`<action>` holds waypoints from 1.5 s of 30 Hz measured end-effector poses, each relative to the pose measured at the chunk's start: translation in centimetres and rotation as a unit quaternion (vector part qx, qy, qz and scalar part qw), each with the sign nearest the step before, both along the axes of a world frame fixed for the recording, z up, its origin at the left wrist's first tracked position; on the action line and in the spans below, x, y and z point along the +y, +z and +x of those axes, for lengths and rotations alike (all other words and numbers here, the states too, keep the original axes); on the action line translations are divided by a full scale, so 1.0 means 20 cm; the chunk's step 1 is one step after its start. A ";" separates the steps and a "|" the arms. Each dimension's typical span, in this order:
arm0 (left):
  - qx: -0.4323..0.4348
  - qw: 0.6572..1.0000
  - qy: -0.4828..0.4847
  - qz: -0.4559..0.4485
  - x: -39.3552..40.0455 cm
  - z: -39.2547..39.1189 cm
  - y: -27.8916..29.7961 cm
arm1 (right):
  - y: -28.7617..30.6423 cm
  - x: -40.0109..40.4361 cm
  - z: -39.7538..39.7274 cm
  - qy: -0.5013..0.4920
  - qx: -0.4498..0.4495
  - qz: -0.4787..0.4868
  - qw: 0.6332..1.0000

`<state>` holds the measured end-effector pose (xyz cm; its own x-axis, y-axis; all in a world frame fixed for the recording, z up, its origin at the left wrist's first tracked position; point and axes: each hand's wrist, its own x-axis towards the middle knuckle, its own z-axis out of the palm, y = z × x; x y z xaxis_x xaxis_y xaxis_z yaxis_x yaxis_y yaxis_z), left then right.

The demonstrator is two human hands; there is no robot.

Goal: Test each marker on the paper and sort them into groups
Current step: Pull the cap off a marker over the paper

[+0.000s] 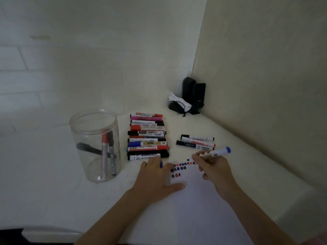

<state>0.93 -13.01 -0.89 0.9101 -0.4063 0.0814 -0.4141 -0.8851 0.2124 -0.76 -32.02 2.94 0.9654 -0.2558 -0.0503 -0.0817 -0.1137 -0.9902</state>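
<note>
My right hand (212, 167) grips a blue-ended marker (215, 153), uncapped, its tip at the upper edge of the white paper (194, 206). Small red, blue and black test marks (178, 168) sit in rows at the paper's top left. My left hand (155, 175) rests on the paper's left edge and pinches a blue cap (161, 164) between its fingers. A row of several markers (147, 137) lies stacked side by side behind my left hand. A smaller group of three markers (197, 142) lies to the right, behind my right hand.
A clear plastic jar (95, 144) stands at the left with three markers inside. Black speakers (193, 92), a dark mouse and a white crumpled paper (178, 101) fill the far corner. Walls close the table at the back and right.
</note>
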 end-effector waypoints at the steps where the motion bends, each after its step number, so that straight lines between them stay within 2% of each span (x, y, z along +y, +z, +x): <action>1: -0.003 1.000 0.000 -0.001 -0.01 0.02 -0.01 | -0.01 0.01 0.02 -0.001 -0.001 -0.012 1.000; 7: -0.063 0.998 -0.012 -0.016 0.02 0.12 -0.07 | -0.13 0.04 0.08 -0.010 -0.023 -0.166 0.986; 12: -0.147 0.985 -0.015 -0.088 0.03 0.13 -0.14 | -0.20 0.02 0.08 -0.022 -0.036 -0.206 0.978; 25: -0.178 0.978 -0.019 -0.110 0.03 0.14 -0.17 | -0.21 0.03 0.07 -0.006 -0.068 -0.196 0.978; 45: -0.157 0.983 -0.015 -0.094 0.03 0.13 -0.16 | -0.24 0.02 0.08 -0.006 -0.076 -0.190 0.979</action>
<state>3.50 -12.42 -4.00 0.8161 -0.3833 0.4324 -0.5106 -0.8287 0.2292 0.78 -31.59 -1.79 0.9513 -0.2387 0.1949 0.0599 -0.4770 -0.8769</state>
